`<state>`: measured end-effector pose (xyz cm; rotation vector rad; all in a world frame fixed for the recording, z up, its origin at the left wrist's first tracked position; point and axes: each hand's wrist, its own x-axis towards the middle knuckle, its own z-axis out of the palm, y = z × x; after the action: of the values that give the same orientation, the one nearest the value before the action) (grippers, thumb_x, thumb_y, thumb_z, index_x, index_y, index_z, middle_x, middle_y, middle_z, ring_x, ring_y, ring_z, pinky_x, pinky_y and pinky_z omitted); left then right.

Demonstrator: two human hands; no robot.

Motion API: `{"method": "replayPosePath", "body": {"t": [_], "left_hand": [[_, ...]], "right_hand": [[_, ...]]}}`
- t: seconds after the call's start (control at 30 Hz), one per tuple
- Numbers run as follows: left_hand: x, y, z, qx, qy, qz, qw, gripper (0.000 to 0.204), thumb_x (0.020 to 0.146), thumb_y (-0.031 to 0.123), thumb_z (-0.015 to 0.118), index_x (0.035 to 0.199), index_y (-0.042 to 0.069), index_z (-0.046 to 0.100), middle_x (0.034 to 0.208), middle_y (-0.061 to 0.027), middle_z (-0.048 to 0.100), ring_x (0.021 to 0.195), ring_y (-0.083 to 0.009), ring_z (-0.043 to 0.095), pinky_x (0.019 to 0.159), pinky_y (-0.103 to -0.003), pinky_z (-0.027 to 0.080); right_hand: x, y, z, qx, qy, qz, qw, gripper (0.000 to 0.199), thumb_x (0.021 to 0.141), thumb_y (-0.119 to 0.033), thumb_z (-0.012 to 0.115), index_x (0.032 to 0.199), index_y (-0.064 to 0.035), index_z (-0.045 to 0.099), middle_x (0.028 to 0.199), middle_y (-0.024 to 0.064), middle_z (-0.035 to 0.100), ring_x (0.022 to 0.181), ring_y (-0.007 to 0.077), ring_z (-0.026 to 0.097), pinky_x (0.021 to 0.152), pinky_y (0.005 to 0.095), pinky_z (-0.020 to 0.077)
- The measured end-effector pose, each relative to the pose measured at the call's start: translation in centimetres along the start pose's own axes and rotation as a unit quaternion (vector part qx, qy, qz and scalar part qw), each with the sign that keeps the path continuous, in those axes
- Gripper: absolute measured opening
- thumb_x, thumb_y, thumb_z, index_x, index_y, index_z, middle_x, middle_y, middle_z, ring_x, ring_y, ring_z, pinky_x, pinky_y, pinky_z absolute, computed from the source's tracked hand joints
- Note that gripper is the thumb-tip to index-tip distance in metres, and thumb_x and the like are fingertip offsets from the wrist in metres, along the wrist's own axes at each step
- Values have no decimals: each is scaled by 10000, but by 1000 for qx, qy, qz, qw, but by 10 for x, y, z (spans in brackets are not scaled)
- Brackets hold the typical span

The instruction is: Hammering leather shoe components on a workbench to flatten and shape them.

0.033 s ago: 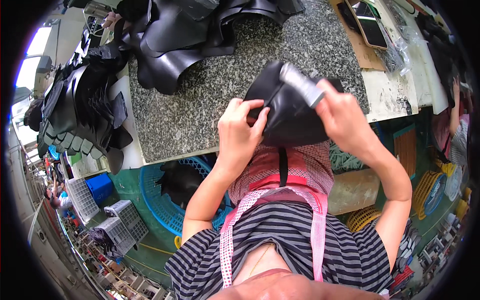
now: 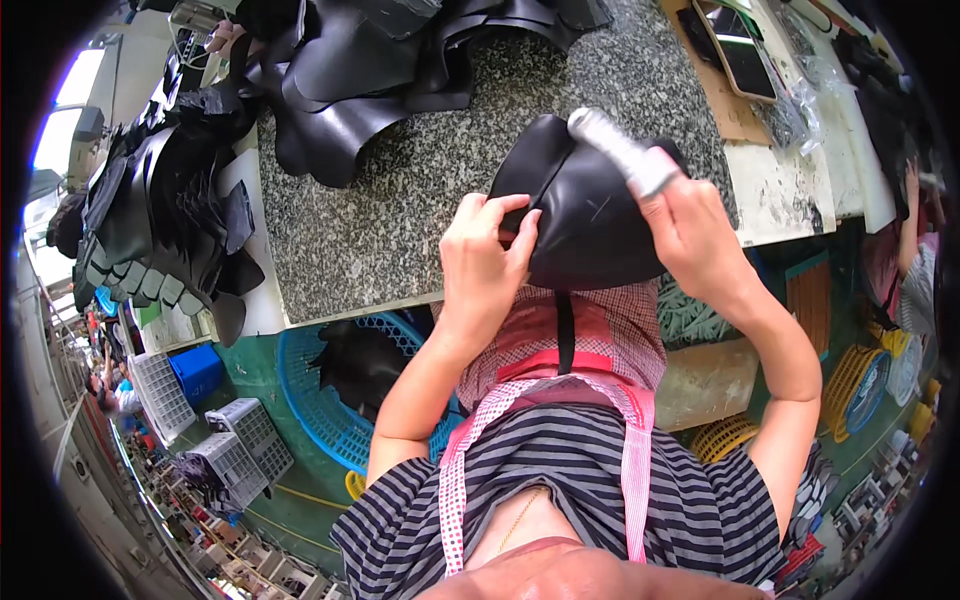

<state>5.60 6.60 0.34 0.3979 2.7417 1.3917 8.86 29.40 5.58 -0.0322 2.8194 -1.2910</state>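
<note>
A black leather piece [image 2: 590, 225] with a seam lies over the front edge of the speckled stone slab [image 2: 340, 245], bulging upward. My left hand [image 2: 484, 245] pinches its left edge between thumb and fingers. My right hand [image 2: 695, 225] is closed round one end of a silver-grey, rod-shaped hand tool [image 2: 615, 145]. The tool slants up and left over the leather, its rounded far end beside the top of the seam. Whether it touches the leather I cannot tell. A small pale cross-shaped mark shows on the leather.
Black leather pieces [image 2: 350, 70] are heaped at the back of the slab, with a hanging stack [image 2: 150, 200] at left. A phone [image 2: 742, 60] lies at the far right. Below are a blue basket [image 2: 290, 370] and grey crates [image 2: 250, 440]. Another person's arm [image 2: 910, 215] shows at right.
The silver-grey tool and my right hand have shifted slightly, its far end moving up and a little right. More of the leather's surface shows. My left hand has hardly moved.
</note>
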Motion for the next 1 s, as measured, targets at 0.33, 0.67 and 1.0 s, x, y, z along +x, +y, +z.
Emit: {"method": "replayPosePath", "body": {"t": [0.33,0.67,1.0], "left_hand": [[12,-15,-3,38,0,111,993,186,847,2,789,1026,53,776,868,-91,667,695,-181,681,636,-288,547],[35,-11,-20,16,-84,91,992,217,796,60,855,1003,51,790,837,-58,691,676,-131,650,621,-260,529],[39,-7,-22,61,-92,100,989,225,794,131,871,978,48,773,881,-73,716,697,-170,650,640,-294,536]], "right_hand": [[0,18,27,52,-30,-16,998,295,1079,-199,516,1305,-22,586,652,245,573,606,443,619,544,464,444],[2,23,24,83,-16,-33,996,283,1081,-190,514,1287,-13,593,638,226,561,548,412,581,529,444,428],[-6,1,11,87,-15,-43,995,208,1062,-195,542,1039,12,530,684,250,613,682,463,651,569,495,472]]}}
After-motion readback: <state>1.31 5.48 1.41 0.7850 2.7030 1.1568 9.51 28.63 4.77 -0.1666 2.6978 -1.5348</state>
